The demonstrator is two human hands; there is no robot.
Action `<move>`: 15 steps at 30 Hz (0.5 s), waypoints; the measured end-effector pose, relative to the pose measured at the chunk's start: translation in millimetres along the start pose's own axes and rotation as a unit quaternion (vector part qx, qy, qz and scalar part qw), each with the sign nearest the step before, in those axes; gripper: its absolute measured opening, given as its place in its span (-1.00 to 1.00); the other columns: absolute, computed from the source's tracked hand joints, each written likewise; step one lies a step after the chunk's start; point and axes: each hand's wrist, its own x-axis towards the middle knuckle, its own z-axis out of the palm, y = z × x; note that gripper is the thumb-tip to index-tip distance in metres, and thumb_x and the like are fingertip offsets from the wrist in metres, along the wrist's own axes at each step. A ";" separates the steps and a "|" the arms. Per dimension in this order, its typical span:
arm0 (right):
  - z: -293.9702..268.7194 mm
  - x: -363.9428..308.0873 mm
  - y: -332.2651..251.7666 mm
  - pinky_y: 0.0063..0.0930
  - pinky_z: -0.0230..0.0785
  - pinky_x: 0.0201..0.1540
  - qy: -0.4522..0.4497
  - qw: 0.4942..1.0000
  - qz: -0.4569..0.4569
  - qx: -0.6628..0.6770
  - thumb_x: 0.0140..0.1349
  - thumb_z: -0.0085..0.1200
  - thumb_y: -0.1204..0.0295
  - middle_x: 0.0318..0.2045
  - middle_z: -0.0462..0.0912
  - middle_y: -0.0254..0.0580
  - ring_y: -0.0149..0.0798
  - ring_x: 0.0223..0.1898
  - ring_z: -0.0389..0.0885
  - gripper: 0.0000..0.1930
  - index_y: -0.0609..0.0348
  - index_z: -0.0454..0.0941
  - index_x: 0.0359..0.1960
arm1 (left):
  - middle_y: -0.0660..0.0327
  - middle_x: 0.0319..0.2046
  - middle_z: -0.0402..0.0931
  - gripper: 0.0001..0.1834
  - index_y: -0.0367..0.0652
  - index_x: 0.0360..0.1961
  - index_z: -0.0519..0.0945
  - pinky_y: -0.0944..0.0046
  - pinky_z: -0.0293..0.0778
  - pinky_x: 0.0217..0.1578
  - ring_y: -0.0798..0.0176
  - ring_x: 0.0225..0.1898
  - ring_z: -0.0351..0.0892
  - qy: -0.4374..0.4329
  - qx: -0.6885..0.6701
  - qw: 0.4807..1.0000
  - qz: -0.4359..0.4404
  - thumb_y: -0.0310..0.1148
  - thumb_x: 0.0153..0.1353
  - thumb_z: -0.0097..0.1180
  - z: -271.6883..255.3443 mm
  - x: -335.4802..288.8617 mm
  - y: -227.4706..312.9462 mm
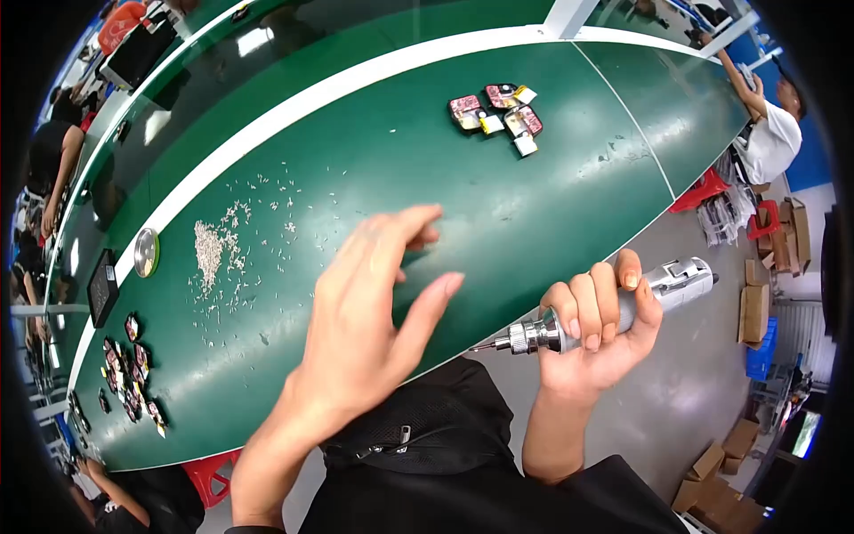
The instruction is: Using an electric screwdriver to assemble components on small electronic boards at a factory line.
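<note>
Green table [551,187], cylindrical silver screwdriver [678,283]

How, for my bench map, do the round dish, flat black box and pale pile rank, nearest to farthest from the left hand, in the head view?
1. Pale pile: left of left hand
2. Round dish: farther left
3. Black box: farthest left

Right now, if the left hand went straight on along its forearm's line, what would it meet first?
Probably the cluster of pink-and-black parts farther across the green tabletop; only bare surface seems to lie between, though how high the left hand sits is unclear.
</note>
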 end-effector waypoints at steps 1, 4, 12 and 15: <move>-4.5 -1.6 -1.1 -0.45 0.21 -0.55 0.014 1.000 -0.016 0.000 0.33 -0.19 0.31 -0.78 0.21 -0.41 -0.45 -0.77 0.19 -0.84 0.09 0.36 -0.32 | 0.11 -0.19 0.57 -0.61 -0.25 -0.05 0.50 0.34 0.47 -0.31 0.23 -0.17 0.59 0.003 0.029 0.999 0.030 -0.59 0.05 0.21 1.6 17.7 -4.1; -7.9 10.2 -16.1 -0.45 0.21 -0.55 0.037 0.998 -0.046 0.007 0.32 -0.20 0.34 -0.78 0.20 -0.42 -0.45 -0.77 0.18 -0.85 0.09 0.36 -0.35 | 0.06 -0.19 0.53 -0.62 -0.27 -0.05 0.47 0.23 0.46 -0.20 0.10 -0.12 0.53 0.024 0.132 0.986 0.101 -0.48 0.07 0.24 19.6 83.5 -21.3; -7.7 10.8 -31.3 -0.47 0.19 -0.55 0.054 0.996 -0.076 0.008 0.31 -0.17 0.35 -0.78 0.19 -0.43 -0.45 -0.77 0.17 -0.86 0.09 0.36 -0.38 | 0.08 -0.16 0.47 -0.65 -0.23 -0.06 0.49 0.11 0.46 -0.08 0.05 -0.08 0.45 -0.043 0.377 0.916 0.130 -0.31 0.16 0.19 71.0 139.3 -48.1; -8.4 9.5 -32.7 -0.47 0.18 -0.57 0.060 0.995 -0.075 0.003 0.30 -0.16 0.35 -0.78 0.20 -0.43 -0.45 -0.78 0.17 -0.86 0.09 0.35 -0.39 | 0.08 -0.19 0.47 -0.69 -0.23 -0.07 0.49 0.12 0.46 -0.08 0.06 -0.11 0.45 -0.052 0.401 0.906 0.129 -0.34 0.19 0.14 68.6 139.6 -53.3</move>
